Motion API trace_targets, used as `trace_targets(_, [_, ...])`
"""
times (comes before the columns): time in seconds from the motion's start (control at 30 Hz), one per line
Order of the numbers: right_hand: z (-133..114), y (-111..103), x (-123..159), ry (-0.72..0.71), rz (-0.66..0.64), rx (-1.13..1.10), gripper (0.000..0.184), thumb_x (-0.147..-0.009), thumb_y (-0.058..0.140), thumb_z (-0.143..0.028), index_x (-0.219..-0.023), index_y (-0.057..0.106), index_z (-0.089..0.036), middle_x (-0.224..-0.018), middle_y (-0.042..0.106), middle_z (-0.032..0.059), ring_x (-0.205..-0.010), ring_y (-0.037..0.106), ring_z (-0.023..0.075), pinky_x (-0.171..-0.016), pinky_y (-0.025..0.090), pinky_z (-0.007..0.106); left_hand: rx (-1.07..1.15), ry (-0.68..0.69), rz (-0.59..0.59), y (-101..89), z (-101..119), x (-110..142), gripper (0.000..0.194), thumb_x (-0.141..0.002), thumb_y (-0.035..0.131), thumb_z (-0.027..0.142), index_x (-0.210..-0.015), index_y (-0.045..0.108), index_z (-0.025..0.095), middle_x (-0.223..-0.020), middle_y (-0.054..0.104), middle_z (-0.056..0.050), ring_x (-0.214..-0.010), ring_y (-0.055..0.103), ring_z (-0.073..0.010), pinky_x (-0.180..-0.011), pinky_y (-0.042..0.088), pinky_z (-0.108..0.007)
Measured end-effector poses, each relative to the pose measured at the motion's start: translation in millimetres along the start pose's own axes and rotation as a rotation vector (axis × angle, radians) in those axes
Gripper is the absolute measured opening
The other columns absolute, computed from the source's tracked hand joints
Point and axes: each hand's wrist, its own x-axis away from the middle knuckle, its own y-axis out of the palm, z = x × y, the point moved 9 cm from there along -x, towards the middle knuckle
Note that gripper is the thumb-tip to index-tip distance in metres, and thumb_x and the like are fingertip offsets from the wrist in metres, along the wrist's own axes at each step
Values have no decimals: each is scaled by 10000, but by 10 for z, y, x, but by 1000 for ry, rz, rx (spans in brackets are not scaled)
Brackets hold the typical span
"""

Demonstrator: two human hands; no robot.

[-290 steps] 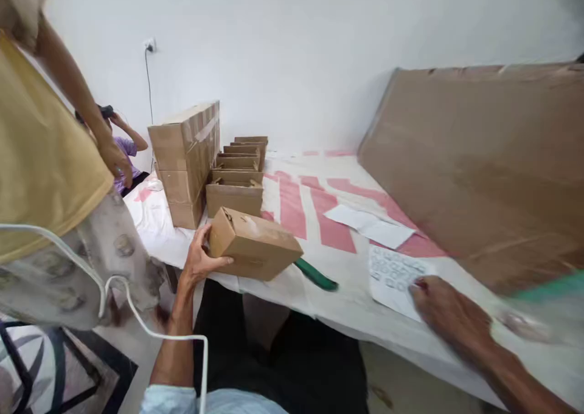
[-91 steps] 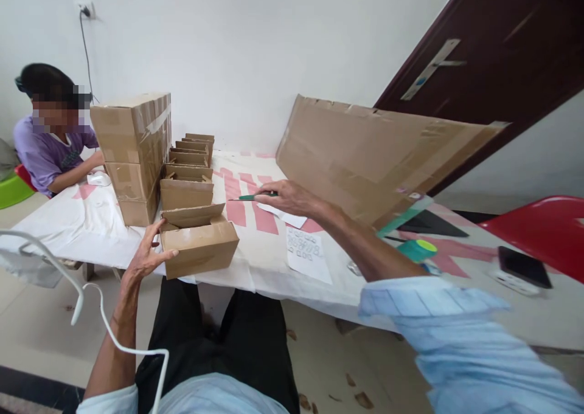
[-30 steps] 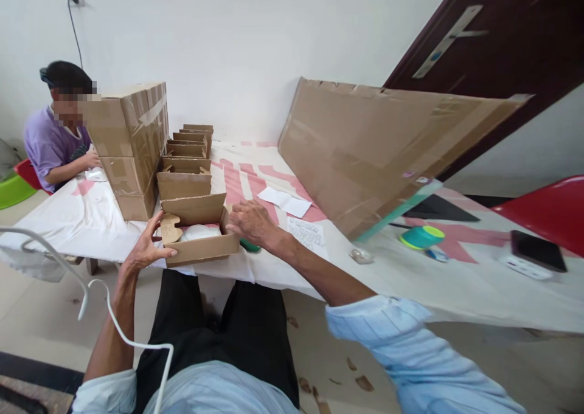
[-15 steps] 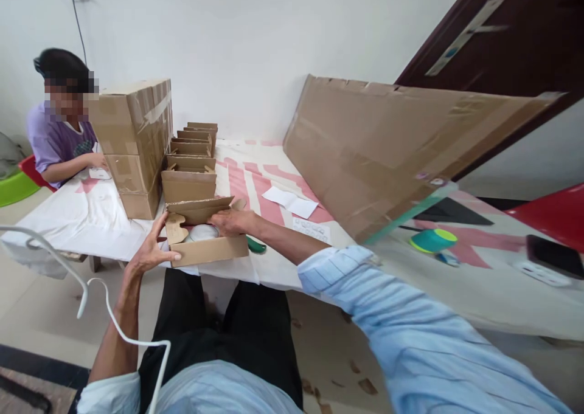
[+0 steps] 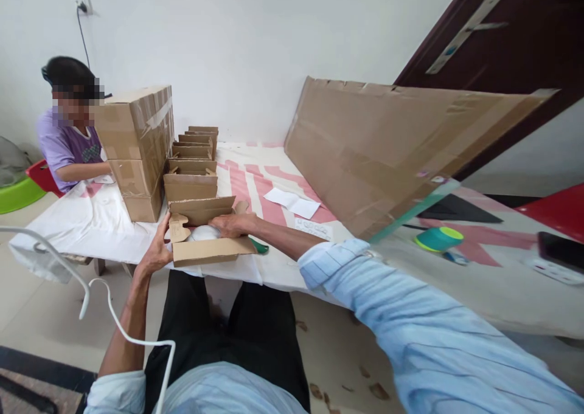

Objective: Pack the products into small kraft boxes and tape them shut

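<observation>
The open cardboard box (image 5: 205, 253) sits at the near edge of the counter (image 5: 77, 222), in front of the person's lap, its back flap raised. The left hand (image 5: 156, 250) grips its left end, thumb and fingers pinching the cardboard at the corner. The right hand (image 5: 233, 225) reaches inside, its fingers beside a rounded white item (image 5: 204, 233); whether they pinch anything cannot be told. A green handle (image 5: 260, 247) pokes out just beside the box's right end. Behind the box runs a row of open boxes (image 5: 190, 188), next to a taped stack (image 5: 137, 177) 3 boxes high. Farther right lie a folded white paper (image 5: 292, 203) and a printed sheet (image 5: 314, 227), near a large cardboard panel (image 5: 401, 146). Across the counter's left end sits 1 co-worker (image 5: 68, 146) in purple.
</observation>
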Motion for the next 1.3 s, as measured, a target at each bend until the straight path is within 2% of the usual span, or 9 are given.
trace_targets(0.1, [-62,28,66,-19,-69,-20,282,-800,772,-236,-1079,731,-224,-1185,764,101,-1116,717,298,-915,548,359,-42,10,20,7,33,-5,1276,-766,887,384,-1753,85,287,-1787,238,-217,-1608,357,-424,-1175,496,-566])
trace_targets(0.2, [-143,-79,163,-48,-9,-57,304,-845,759,-286,-1134,703,-207,-1264,736,131,-1215,674,327,-993,531,395,-63,10,18,-13,52,3,1284,-755,900,392,-1753,103,271,-1784,246,-215,-1582,395,-424,-1190,489,-550])
trace_targets(0.53, [-130,-743,450,-106,208,-142,466,-771,777,-247,-1224,698,-168,-1255,719,117,-1122,664,285,-878,509,323,-89,-18,19,-62,6,-74,1390,-676,967,458,-1752,106,275,-1767,240,-241,-1567,390,-458,-1154,507,-584])
trace_targets(0.7, [88,-1156,695,-79,353,-404,470,-739,784,-302,-1185,750,-156,-1159,754,84,-1026,683,262,-828,526,322,-41,-58,12,-80,-47,-116,1489,-606,1007,523,-1751,83,293,-1803,145,-230,-1601,324,-482,-1183,464,-631])
trace_targets(0.83, [267,-1276,879,-58,453,-707,480,-692,842,-373,-1123,796,-167,-1063,772,61,-967,691,252,-769,543,320,-7,-58,-8,-178,-12,-67,1428,-643,988,540,-1748,110,323,-1782,250,-225,-1625,298,-470,-1178,453,-648])
trace_targets(1.0, [336,-1166,922,-95,473,-1050,537,-655,917,-404,-1130,814,-175,-1044,800,60,-899,717,232,-751,571,328,80,-13,102,-521,282,-54,1139,-750,901,608,-1700,333,341,-1758,353,-183,-1644,285,-442,-1211,447,-595])
trace_targets(1.07, [323,-1091,878,-102,460,-1115,566,-633,943,-418,-1125,811,-171,-1035,807,64,-869,719,223,-739,576,325,101,12,160,-604,491,-114,1088,-790,872,612,-1698,341,335,-1742,387,-172,-1634,319,-426,-1217,453,-571])
trace_targets(1.2, [247,-955,741,-100,445,-1225,603,-607,971,-422,-1118,784,-163,-1018,804,73,-833,715,206,-679,568,295,165,59,60,-391,936,-337,1294,-717,933,606,-1741,191,330,-1711,423,-188,-1563,440,-441,-1170,506,-575])
trace_targets(1.3, [170,-906,676,-82,467,-1241,593,-623,970,-450,-1096,746,-171,-1003,783,62,-842,707,193,-676,561,278,114,77,95,-281,1146,-471,1283,-689,962,571,-1726,272,265,-1648,515,-176,-1515,497,-439,-1220,463,-575])
